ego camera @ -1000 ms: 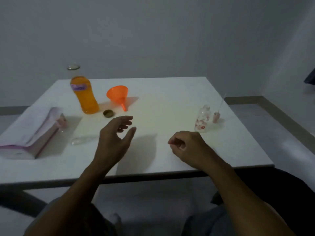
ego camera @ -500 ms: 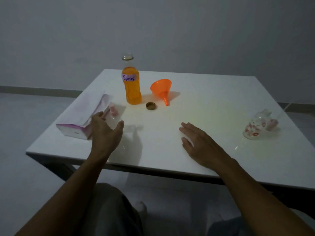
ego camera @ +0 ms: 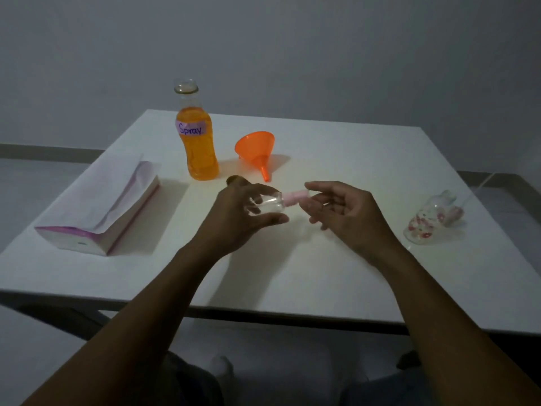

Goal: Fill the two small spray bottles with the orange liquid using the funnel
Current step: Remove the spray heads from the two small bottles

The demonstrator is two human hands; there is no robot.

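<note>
Over the near half of the table [ego camera: 322,273], the left hand [ego camera: 243,221] curls round the clear spray bottle [ego camera: 268,204], held sideways with its pink spray head [ego camera: 295,198] toward 3 o'clock. The right hand [ego camera: 348,213], half-curled, reaches that head, though blur hides whether it grips. Steady the body and twist only the head. The funnel [ego camera: 257,149] lies at 12 o'clock and the uncapped orange-liquid bottle [ego camera: 197,142] stands at 11 o'clock.

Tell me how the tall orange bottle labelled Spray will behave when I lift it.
The Spray bottle is probably heavy for its size, since liquid reaches nearly to the neck. Its mouth is open, so a quick tilt could spill. It is tall and narrow, so it may tip if nudged near the top.
</note>
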